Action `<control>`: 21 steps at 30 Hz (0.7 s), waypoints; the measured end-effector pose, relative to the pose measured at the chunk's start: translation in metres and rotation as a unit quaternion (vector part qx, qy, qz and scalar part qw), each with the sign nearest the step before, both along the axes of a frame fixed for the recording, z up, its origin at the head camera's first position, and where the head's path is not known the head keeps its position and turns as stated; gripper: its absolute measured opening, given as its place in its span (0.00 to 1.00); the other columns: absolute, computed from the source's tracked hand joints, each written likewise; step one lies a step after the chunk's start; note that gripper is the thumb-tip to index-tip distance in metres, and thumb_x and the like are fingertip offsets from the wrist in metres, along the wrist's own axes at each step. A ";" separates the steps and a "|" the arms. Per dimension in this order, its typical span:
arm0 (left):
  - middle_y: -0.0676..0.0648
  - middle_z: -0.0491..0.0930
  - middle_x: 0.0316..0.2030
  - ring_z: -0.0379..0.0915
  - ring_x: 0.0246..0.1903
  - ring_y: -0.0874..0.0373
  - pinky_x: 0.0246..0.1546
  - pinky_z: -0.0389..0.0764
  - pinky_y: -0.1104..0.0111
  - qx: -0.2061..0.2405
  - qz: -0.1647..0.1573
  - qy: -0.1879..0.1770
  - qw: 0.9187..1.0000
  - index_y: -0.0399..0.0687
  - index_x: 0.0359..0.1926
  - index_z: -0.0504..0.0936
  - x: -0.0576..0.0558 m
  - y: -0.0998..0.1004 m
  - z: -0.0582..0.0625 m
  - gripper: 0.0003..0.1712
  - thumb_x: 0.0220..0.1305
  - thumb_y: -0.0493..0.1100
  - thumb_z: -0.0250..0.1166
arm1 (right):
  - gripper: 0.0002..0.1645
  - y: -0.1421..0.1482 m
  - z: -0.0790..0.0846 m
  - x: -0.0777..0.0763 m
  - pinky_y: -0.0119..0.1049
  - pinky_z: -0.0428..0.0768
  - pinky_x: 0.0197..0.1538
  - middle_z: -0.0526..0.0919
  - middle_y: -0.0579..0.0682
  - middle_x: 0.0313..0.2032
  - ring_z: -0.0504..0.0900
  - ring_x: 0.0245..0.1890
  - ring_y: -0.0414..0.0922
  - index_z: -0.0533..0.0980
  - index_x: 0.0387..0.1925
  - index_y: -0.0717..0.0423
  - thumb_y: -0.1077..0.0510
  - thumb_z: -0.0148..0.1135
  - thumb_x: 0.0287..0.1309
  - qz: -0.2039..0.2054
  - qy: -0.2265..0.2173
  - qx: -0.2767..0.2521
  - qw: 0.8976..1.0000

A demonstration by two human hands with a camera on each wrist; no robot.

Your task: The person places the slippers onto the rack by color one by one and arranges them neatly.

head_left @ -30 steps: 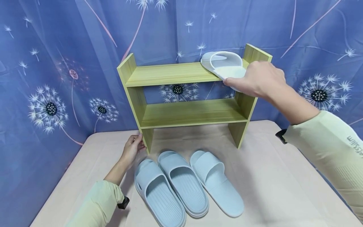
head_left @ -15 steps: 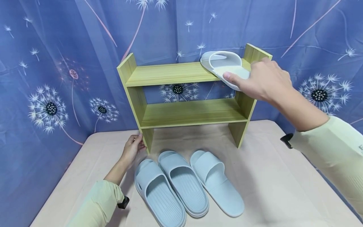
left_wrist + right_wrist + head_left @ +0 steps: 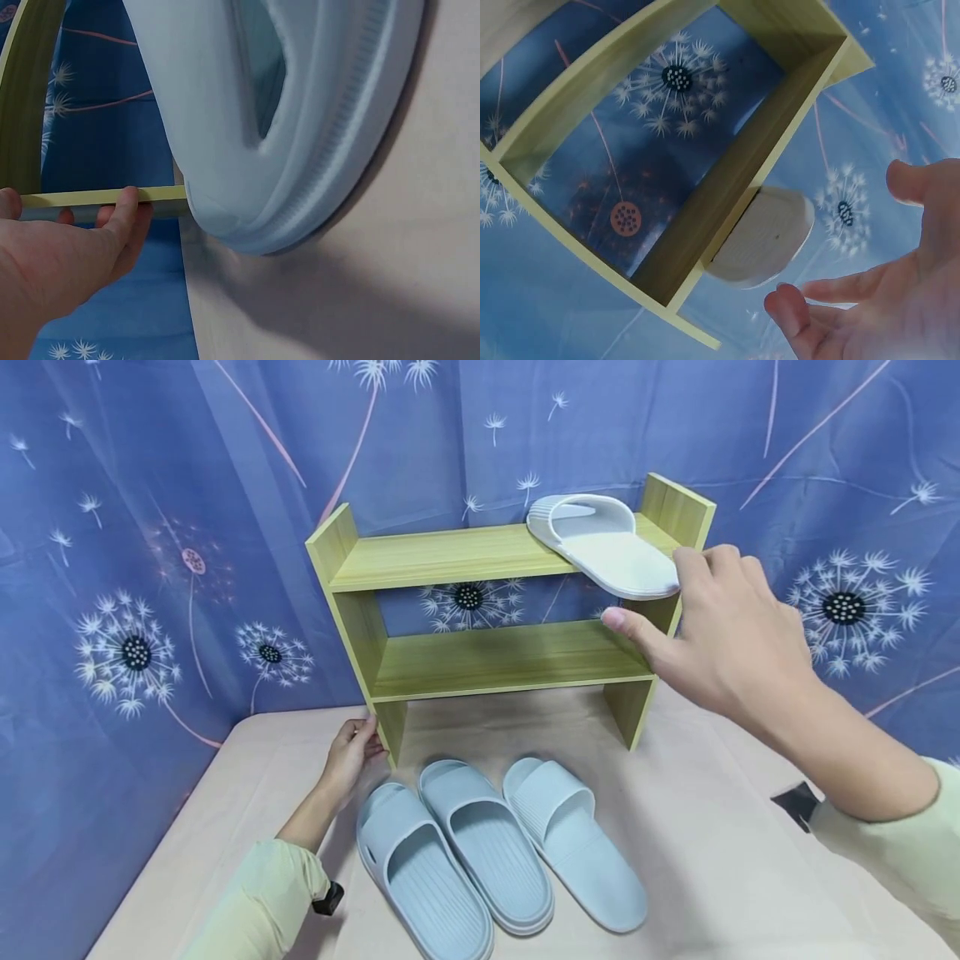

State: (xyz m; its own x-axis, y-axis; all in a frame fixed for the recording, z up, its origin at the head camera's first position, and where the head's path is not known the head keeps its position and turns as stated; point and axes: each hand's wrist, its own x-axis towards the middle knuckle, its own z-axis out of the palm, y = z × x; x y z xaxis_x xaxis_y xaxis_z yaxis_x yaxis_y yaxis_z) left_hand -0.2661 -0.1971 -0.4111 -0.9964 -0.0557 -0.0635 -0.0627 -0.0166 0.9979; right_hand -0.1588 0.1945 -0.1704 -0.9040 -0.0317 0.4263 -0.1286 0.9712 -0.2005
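Head view: white slipper [image 3: 615,552] on a rack [image 3: 510,656], heel [image 3: 643,583] jutting past the top shelf [image 3: 442,553]; my right grip [image 3: 733,631], empty, beside it; my left grip [image 3: 349,750] holding the side panel [image 3: 366,635]. Seems light, bendy; I'd pinch the heel.

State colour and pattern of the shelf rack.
The shelf rack is yellow-green with a wood-grain pattern; it shows best in the head view.

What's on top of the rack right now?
One white slipper lies on the rack, toward its right end, overhanging the front. The patch of top shelf directly beneath the slipper is covered and can't be seen.
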 end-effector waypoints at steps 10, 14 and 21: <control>0.45 0.68 0.38 0.74 0.39 0.56 0.57 0.77 0.57 0.007 0.005 0.000 1.000 0.39 0.48 0.62 0.001 0.000 0.001 0.19 0.75 0.53 0.48 | 0.44 -0.001 -0.022 0.025 0.67 0.71 0.28 0.70 0.64 0.53 0.67 0.53 0.59 0.66 0.62 0.61 0.30 0.52 0.61 0.029 0.061 -0.001 0.998; 0.47 0.67 0.37 0.73 0.38 0.57 0.56 0.77 0.59 0.007 0.004 -0.002 1.000 0.39 0.48 0.62 0.001 0.000 0.001 0.19 0.75 0.52 0.48 | 0.37 -0.004 -0.036 0.034 0.66 0.73 0.27 0.74 0.60 0.48 0.71 0.50 0.57 0.70 0.57 0.60 0.36 0.59 0.60 0.055 0.103 -0.006 0.993; 0.47 0.67 0.37 0.73 0.37 0.58 0.56 0.78 0.59 0.010 0.005 -0.001 1.000 0.40 0.47 0.62 0.000 0.000 0.000 0.18 0.75 0.52 0.48 | 0.35 -0.009 -0.062 0.042 0.64 0.75 0.31 0.77 0.59 0.45 0.75 0.47 0.57 0.70 0.56 0.61 0.40 0.63 0.59 0.078 0.118 -0.014 0.990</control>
State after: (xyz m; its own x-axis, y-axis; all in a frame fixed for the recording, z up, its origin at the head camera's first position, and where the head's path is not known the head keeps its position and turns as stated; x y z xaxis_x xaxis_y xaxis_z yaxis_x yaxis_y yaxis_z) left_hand -0.2666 -0.1969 -0.4111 -0.9956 -0.0653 -0.0665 -0.0642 -0.0367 0.9973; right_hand -0.1165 0.1853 -0.2324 -0.7644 -0.1475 0.6276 -0.3225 0.9304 -0.1742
